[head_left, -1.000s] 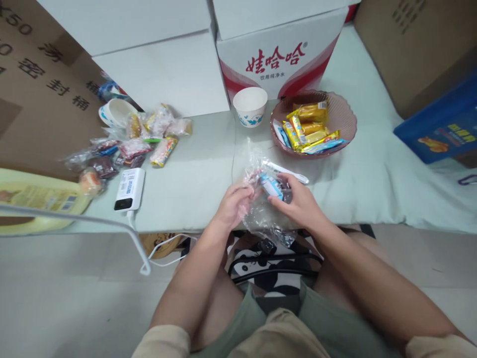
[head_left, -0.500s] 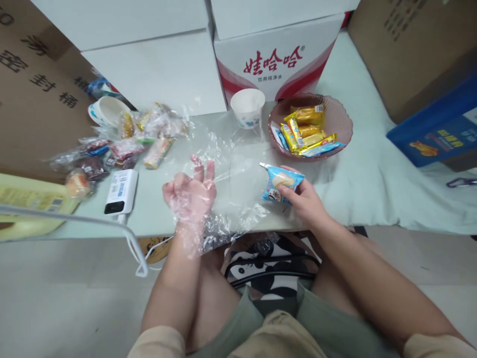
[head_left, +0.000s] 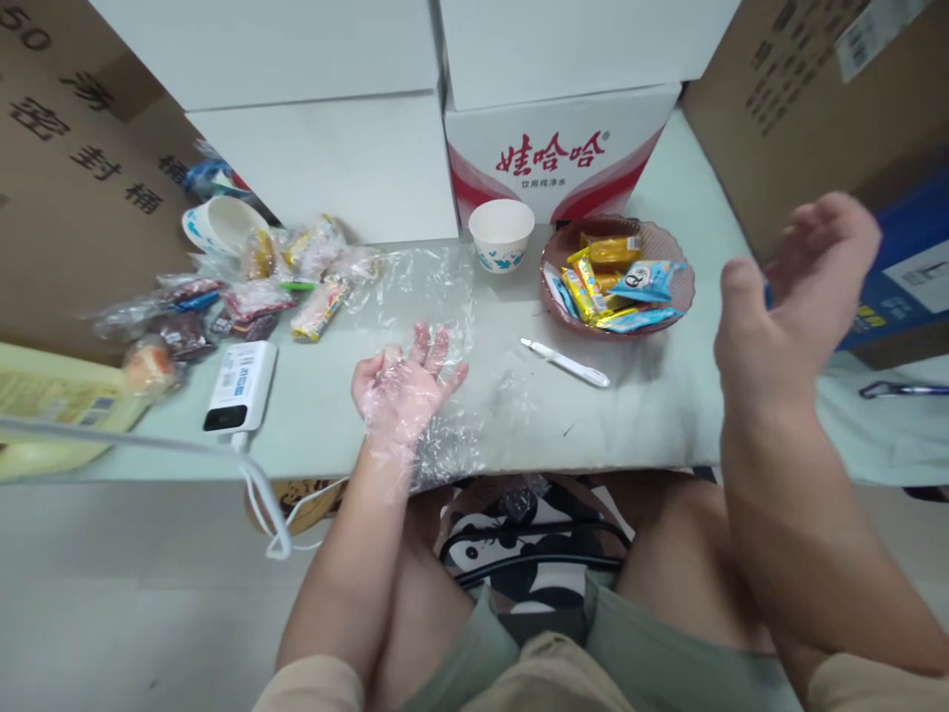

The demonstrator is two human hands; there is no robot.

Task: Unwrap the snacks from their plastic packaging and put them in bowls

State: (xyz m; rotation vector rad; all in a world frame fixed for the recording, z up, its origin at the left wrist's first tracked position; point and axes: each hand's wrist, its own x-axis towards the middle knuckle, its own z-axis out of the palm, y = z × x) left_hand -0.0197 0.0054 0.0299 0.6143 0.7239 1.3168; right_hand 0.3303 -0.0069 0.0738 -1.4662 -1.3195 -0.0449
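Palm up over the front of the table, my left hand [head_left: 406, 391] has its fingers loosely spread. Thin clear plastic, which looks like a bag [head_left: 445, 450], covers the hand and wrist and spreads over the tabletop. My right hand [head_left: 801, 297] is raised at the right, thumb and fingers apart, with nothing in it. Between the hands lies a white pen [head_left: 567, 364]. Behind it stands a pinkish glass bowl [head_left: 549, 287] of yellow and blue snack packets. A blue snack packet [head_left: 648, 281] rests on top of them.
A white paper cup [head_left: 502, 235] stands left of the bowl. Wrapped snacks [head_left: 252, 297] are heaped at the left, near a white power bank [head_left: 241, 386] with a cable. White cartons [head_left: 326, 168] line the back. A blue box [head_left: 911, 257] is at the right.
My right hand has let go of the blue snack packet, now in the bowl, and moved up and right. The pen shows fully. My left hand has shifted slightly right, fingers more spread.
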